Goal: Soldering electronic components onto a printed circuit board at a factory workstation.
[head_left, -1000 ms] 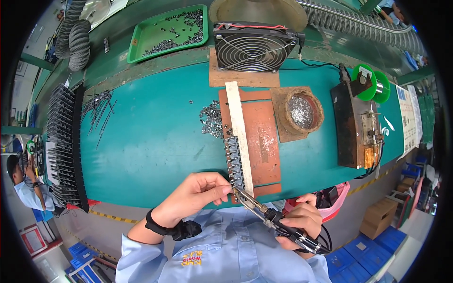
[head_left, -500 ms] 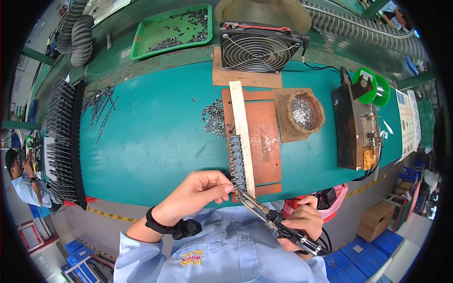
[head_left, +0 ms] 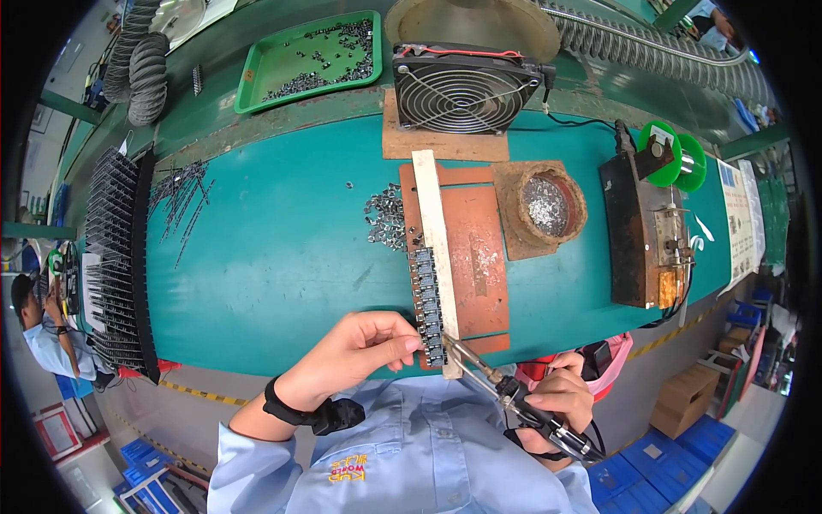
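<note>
A row of small dark components (head_left: pixel 426 291) with metal legs lies along a pale wooden strip (head_left: pixel 434 206) on a reddish-brown board (head_left: pixel 476 257). My left hand (head_left: pixel 372 343) is closed in a pinch at the near left edge of this row; whatever sits between thumb and forefinger is too small to make out. My right hand (head_left: pixel 561 401) grips a soldering iron (head_left: pixel 514 396) with a thin metal tube beside its barrel. Its tip is just right of the row's near end, over the strip; contact cannot be made out. Loose small metal parts (head_left: pixel 387 218) lie left of the board.
A fan (head_left: pixel 465 92) stands behind the board, with a round pot of silvery scraps (head_left: pixel 550 208) to its right. Farther right are a dark box (head_left: pixel 632 231) and a green solder spool (head_left: pixel 661 154). A green parts tray (head_left: pixel 247 86) and a black spiky rack (head_left: pixel 116 248) stand left.
The soldering iron's tip has moved a little right, off the near end of the component row, uncovering components there. My left hand keeps its pinch at the row's edge.
</note>
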